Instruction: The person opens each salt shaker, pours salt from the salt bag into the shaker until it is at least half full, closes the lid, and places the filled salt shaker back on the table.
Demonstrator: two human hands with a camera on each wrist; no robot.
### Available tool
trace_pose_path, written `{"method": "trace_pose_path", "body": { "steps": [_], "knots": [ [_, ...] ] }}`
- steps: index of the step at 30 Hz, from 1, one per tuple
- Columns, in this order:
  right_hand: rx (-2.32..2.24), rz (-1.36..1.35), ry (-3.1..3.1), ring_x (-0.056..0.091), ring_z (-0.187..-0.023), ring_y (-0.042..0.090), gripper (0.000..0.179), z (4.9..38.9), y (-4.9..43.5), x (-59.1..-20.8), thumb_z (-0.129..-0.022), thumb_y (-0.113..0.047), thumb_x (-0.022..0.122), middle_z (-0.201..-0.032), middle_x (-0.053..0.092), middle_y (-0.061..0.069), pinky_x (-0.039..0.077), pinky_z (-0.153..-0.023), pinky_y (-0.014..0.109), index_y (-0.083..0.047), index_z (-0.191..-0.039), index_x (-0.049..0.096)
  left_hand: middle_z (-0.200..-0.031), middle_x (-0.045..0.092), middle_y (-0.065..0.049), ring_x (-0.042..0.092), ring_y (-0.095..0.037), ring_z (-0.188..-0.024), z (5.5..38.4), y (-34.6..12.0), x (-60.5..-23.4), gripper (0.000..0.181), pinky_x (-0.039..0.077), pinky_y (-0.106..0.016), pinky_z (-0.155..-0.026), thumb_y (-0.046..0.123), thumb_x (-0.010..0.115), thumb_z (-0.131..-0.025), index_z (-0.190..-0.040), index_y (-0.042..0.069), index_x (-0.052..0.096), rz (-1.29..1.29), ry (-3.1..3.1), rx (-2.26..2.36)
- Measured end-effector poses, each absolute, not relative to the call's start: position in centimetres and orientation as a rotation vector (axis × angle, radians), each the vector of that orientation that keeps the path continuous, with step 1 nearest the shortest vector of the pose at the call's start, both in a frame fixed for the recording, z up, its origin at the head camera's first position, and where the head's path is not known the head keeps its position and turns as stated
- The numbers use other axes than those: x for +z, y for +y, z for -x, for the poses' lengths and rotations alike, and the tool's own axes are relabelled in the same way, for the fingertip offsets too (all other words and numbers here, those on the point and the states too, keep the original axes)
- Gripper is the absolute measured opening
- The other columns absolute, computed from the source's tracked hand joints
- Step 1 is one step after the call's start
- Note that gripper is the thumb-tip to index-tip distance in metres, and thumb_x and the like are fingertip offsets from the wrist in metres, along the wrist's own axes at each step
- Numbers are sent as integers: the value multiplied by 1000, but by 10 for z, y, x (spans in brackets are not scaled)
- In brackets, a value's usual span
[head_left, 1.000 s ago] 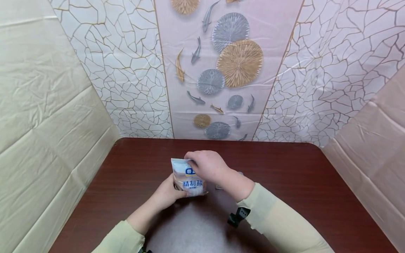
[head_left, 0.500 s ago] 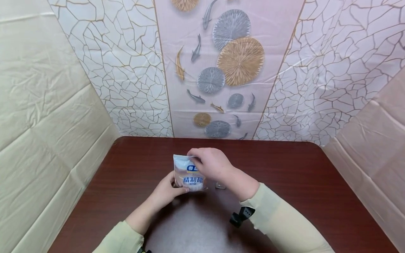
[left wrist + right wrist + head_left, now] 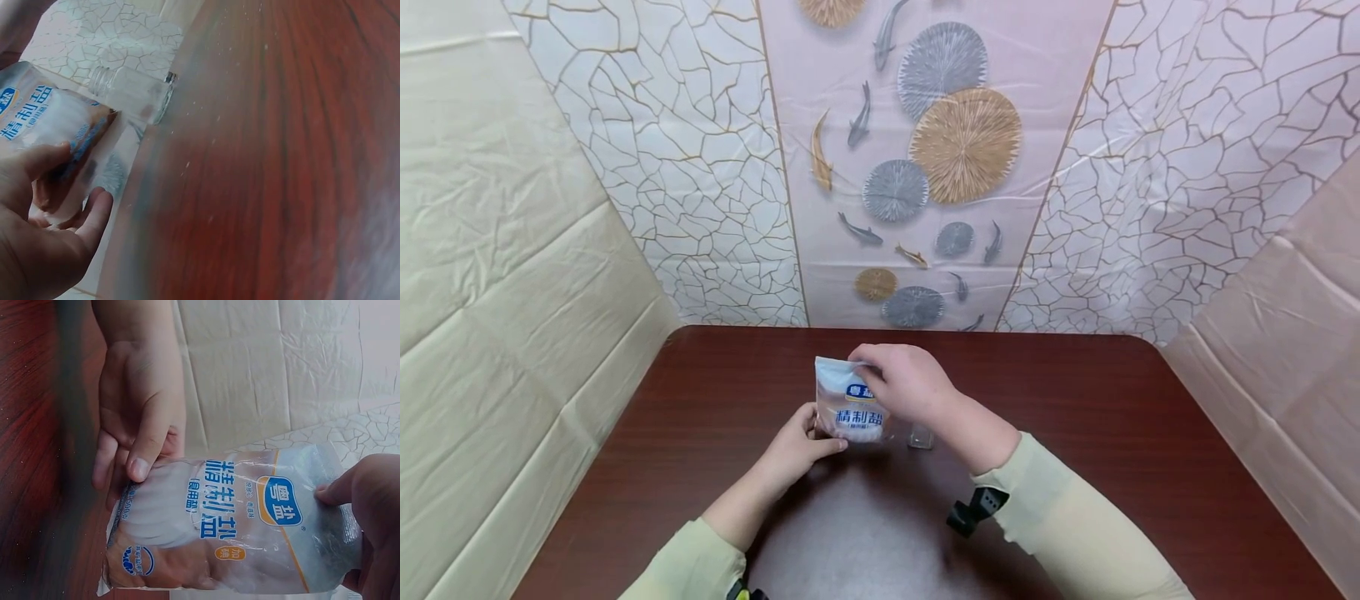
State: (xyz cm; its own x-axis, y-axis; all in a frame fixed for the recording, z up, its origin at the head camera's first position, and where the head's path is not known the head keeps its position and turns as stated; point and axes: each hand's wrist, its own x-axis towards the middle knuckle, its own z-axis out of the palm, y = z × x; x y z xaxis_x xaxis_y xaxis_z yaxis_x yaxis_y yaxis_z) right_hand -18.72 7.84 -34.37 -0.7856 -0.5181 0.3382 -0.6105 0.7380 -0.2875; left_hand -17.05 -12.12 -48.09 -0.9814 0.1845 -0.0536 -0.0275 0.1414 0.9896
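A plastic bag of salt (image 3: pixel 853 412) with blue lettering is held upright above the table, shown large in the right wrist view. At its top edge my right hand (image 3: pixel 910 382) pinches the bag between thumb and fingers. My left hand (image 3: pixel 793 450) holds the lower left part, thumb on the front; its other fingers curve under and behind, partly hidden by the bag. A clear glass jar (image 3: pixel 134 94) with a threaded neck stands on the table beyond the bag. From the head view that jar is mostly covered by the right hand and forearm.
The dark red wooden table (image 3: pixel 1075 417) has rounded far corners. A patterned backdrop (image 3: pixel 955 167) rises behind it, with beige cloth walls (image 3: pixel 512 333) on both sides. A black strap device (image 3: pixel 976 510) sits at the right wrist.
Both hands have moved the salt bag slightly up and away from the body. The left thumb sits nearer the bag's lower edge. More of the glass jar shows below the right wrist.
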Motion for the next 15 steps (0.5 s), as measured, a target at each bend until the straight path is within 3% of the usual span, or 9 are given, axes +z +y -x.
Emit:
{"method": "trace_pose_path", "body": {
  "steps": [6, 15],
  "knots": [
    [621, -865, -2698, 62, -74, 5, 12, 189, 79, -342, -97, -22, 65, -91, 71, -8, 50, -66, 27, -22, -108, 70, -108, 67, -11, 61, -17, -93, 173, -117, -485, 44, 51, -30, -80, -4, 72, -82, -116, 0, 45, -55, 2012, 2124],
    [669, -832, -2724, 61, -75, 6, 14, 190, 82, -343, -97, -22, 65, -94, 72, -7, 50, -67, 27, -22, -110, 70, -116, 63, -12, 61, -17, -99, 177, -115, -496, 44, 52, -35, -90, -11, 55, -89, -130, -10, 43, -52, 1724, 2239]
  ]
}}
